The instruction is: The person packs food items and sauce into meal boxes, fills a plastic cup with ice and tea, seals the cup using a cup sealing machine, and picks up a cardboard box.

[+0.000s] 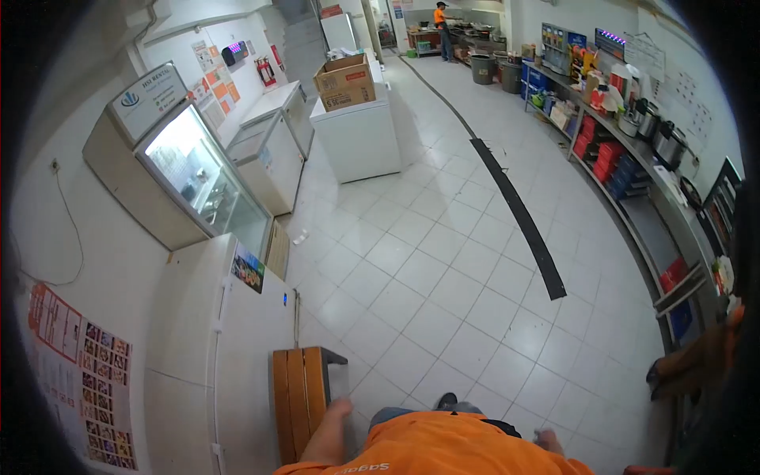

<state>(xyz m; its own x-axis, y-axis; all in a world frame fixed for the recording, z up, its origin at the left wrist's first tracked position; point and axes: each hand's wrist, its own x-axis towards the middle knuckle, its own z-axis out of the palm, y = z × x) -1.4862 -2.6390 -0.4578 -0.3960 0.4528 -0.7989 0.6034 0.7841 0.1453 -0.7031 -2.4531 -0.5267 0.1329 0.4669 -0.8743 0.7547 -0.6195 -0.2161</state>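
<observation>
My left hand (341, 407) hangs low at my side, next to the wooden slatted bench (290, 393). Its fingers are hidden from this angle, and whether it touches the bench is unclear. On the other side, my right hand (548, 438) shows beyond the orange shirt (451, 445), over the tiled floor. Something greyish shows at its fingertips, too small to name, and the grip cannot be made out. One dark shoe (447, 400) pokes out ahead of my body.
Left, a white chest freezer (186, 348) and glass-door display fridge (210, 178) line the wall. Ahead, a cardboard box (345, 83) rests on a white cabinet (358, 142). A black strip (518, 210) crosses the floor. Right stands a loaded metal shelf (633, 158); people appear far back and right.
</observation>
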